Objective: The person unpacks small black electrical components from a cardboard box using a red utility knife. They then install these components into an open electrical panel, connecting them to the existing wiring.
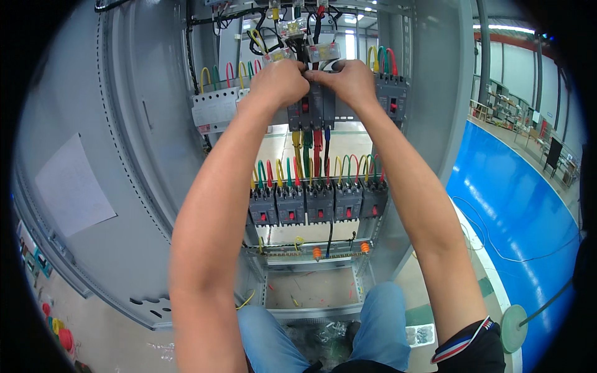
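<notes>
Both arms reach up into an open grey electrical cabinet. At the top of the large dark-grey circuit breaker (305, 107), my left hand (280, 82) is closed, its fingertips tucked behind dark cables (301, 50). My right hand (348, 81) comes in from the other side, thumb and forefinger pinched close to the left fingertips. What the fingers hold is hidden. Clear-covered current transformers (324, 52) sit just above the hands. Yellow, green, red and blue leads (318, 146) hang below the breaker.
A row of smaller breakers (320, 205) with red switches and coloured wire loops runs below. A white breaker (214, 109) is at upper left. Orange insulators (365, 247) sit on a lower rail. The cabinet door (134, 161) stands open at left; blue flooring (504, 205) lies right.
</notes>
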A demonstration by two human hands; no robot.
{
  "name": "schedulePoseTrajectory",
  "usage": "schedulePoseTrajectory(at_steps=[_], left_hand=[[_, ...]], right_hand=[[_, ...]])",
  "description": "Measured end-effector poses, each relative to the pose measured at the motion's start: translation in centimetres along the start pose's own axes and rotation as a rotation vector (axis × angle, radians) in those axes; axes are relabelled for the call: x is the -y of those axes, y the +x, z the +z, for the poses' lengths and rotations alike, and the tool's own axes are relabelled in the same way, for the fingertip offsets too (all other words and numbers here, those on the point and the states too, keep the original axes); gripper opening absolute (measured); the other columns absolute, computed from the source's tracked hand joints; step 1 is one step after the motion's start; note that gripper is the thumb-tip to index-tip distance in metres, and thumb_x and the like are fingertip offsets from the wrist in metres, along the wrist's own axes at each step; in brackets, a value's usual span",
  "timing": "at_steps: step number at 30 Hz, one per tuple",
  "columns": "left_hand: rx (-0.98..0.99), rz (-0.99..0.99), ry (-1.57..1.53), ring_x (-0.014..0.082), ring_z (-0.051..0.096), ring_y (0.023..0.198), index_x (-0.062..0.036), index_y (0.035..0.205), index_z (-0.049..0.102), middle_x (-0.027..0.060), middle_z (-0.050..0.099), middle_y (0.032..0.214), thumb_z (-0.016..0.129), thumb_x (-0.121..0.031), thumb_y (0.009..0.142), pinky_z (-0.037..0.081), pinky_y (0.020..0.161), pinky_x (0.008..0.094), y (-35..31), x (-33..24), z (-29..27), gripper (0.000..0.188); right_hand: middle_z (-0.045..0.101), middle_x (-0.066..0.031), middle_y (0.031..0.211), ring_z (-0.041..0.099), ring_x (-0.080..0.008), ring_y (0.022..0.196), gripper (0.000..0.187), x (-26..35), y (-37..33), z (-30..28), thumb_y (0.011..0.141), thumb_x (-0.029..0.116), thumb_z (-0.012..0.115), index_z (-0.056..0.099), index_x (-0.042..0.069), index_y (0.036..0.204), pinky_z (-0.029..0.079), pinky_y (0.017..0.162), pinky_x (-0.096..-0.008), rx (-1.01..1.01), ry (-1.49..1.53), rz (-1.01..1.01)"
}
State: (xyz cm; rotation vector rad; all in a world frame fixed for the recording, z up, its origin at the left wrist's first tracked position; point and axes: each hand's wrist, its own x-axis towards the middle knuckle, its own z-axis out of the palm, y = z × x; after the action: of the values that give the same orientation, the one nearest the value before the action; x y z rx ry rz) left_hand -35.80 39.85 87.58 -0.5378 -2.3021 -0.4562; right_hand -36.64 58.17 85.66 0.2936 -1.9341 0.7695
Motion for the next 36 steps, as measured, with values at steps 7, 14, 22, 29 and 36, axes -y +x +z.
schedulePoseTrajectory(at_steps=[7,14,22,29,36], left_hand=[[0.153,0.021,-0.128,0.035,0.073,0.109,-0.0113,0.142,0.066,0.0208,0.075,0.12,0.058,-0.011,0.083,0.055,0.094,0.0401,0.7,0.9,-0.5,0.06],[0.168,0.075,-0.113,0.0369,0.068,0.122,-0.0077,0.148,0.059,0.0228,0.071,0.13,0.058,-0.011,0.083,0.053,0.102,0.0407,0.0,0.9,-1.0,0.065],[0.14,0.1,-0.025,0.0382,0.059,0.135,-0.006,0.155,0.05,0.0265,0.061,0.144,0.057,-0.009,0.082,0.046,0.113,0.0415,-1.3,0.7,-1.1,0.073],[0.145,0.093,0.0,0.037,0.059,0.135,-0.0115,0.156,0.049,0.0211,0.062,0.145,0.06,-0.018,0.084,0.047,0.113,0.0427,-0.9,0.8,-0.9,0.073],[0.051,0.064,-0.031,0.0376,0.065,0.127,-0.004,0.145,0.06,0.0237,0.067,0.136,0.072,-0.032,0.088,0.05,0.108,0.043,-1.4,-0.6,-0.7,0.065]], right_hand=[[0.075,-0.0109,0.075,0.067,-0.014,0.058,0.069,-0.8,0.1,-0.1,0.07,0.056,0.092,0.081,-0.007,0.098,0.052,0.056,-0.029,0.154,0.236,0.116],[0.072,-0.0068,0.069,0.066,-0.0134,0.06,0.059,-0.9,0.5,0.3,0.073,0.052,0.091,0.08,-0.004,0.087,0.052,0.058,-0.0303,0.191,0.281,0.117],[0.075,-0.0142,0.086,0.068,-0.0157,0.063,0.083,-0.8,0.2,-0.3,0.07,0.056,0.092,0.072,-0.006,0.121,0.055,0.053,-0.0312,0.268,0.345,0.162],[0.074,-0.0261,0.111,0.073,-0.0419,0.1,0.095,-0.9,2.7,-1.2,0.074,0.048,0.09,0.054,0.0,0.147,0.057,0.086,-0.0468,-0.057,-0.055,-0.319],[0.074,-0.0241,0.096,0.073,-0.0377,0.084,0.062,0.0,5.5,-0.5,0.073,0.046,0.091,0.074,-0.002,0.109,0.057,0.076,-0.045,-0.293,-0.002,-0.407]])
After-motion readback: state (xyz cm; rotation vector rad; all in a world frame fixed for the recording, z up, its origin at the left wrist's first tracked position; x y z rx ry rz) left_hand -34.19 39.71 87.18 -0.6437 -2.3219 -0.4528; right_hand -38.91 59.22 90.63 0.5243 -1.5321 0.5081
